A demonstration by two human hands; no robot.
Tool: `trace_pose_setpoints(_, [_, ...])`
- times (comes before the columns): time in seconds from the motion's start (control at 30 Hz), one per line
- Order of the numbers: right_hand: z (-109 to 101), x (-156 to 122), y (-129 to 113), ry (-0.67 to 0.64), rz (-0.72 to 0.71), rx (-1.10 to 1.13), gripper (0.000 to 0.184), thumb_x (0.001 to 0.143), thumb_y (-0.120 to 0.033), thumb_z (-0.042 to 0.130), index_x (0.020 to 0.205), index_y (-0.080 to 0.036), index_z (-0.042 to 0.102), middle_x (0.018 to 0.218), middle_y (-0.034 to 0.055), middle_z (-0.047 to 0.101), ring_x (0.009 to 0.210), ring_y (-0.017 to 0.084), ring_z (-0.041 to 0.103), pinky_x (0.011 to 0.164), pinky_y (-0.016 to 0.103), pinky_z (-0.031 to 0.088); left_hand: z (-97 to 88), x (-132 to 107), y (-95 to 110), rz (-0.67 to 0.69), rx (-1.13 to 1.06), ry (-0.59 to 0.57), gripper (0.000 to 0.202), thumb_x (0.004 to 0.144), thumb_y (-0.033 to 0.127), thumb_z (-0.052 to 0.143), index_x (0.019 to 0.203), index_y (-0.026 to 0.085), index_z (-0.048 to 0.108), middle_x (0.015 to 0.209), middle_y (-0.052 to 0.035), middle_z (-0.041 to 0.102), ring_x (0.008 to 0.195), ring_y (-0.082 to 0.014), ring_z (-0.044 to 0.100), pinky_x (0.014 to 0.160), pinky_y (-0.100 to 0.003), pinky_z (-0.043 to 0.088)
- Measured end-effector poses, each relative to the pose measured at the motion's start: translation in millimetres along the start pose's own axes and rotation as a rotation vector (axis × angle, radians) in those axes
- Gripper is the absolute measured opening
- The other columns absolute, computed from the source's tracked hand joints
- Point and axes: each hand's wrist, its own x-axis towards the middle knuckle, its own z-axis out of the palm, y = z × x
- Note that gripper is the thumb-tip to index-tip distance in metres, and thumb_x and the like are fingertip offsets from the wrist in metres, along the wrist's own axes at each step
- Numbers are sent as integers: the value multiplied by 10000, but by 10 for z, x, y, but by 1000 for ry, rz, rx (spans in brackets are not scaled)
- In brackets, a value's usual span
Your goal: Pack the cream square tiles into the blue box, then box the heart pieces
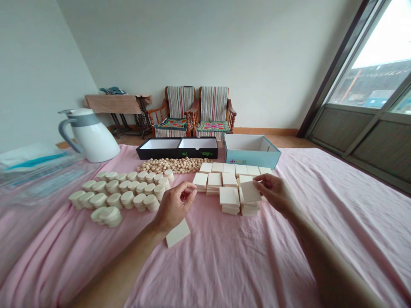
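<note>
- Right hand (pixel 276 193): fingers pinch 1 square wooden tile (pixel 251 192) by its edge, right of frame centre.
- Left hand (pixel 176 205), near centre: fingers curled; whether fully closed, I cannot tell.
- Bumping the tile could topple the uneven stack (pixel 249 209) below.

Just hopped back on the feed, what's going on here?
A person's right hand pinches a square tile over the front right tile stack. The left hand has curled fingers, nothing visible in it; a loose tile lies by its wrist. Stacked round discs stand to the left, with small wooden pieces heaped behind.
</note>
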Motion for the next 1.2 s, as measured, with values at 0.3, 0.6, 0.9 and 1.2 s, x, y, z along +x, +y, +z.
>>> trace_pose_setpoints(0.3, [-53, 31, 18, 122, -77, -388, 311, 819, -433, 489, 703, -186, 637, 635, 45, 664, 505, 154, 565, 468, 248, 375, 190, -38, 165, 169, 33, -186, 300, 879, 193, 494, 1179, 200, 508, 953, -29, 680, 854, -144, 648, 793, -269, 512])
trace_pose_setpoints(0.6, [82, -78, 57, 82, -146, -664, 456, 852, -577, 430, 596, -222, 559, 479, 15, 569, 443, 163, 526, 477, 260, 304, 383, 88, 547, 324, 292, -394, 629, 854, 369, 595, 1373, 169, 300, 1023, -112, 678, 923, -256, 660, 792, -381, 533])
trace_pose_setpoints(0.9, [10, -70, -49, 137, -76, -633, 443, 862, -585, 410, 650, -232, 573, 540, 14, 623, 489, 177, 556, 482, 259, 299, 99, 44, 380, 212, 278, -448, 439, 849, 420, 571, 1212, 202, 458, 1086, -86, 634, 974, -241, 622, 826, -363, 503])
trace_pose_setpoints(1.2, [42, -99, -114, 103, -101, -583, 290, 833, -444, 492, 660, -230, 582, 566, 14, 657, 502, 172, 567, 510, 261, 325, -436, -274, 145, 53, 522, -782, 390, 712, 257, 615, 1084, 166, 538, 1131, -118, 591, 1085, -286, 551, 933, -390, 433])
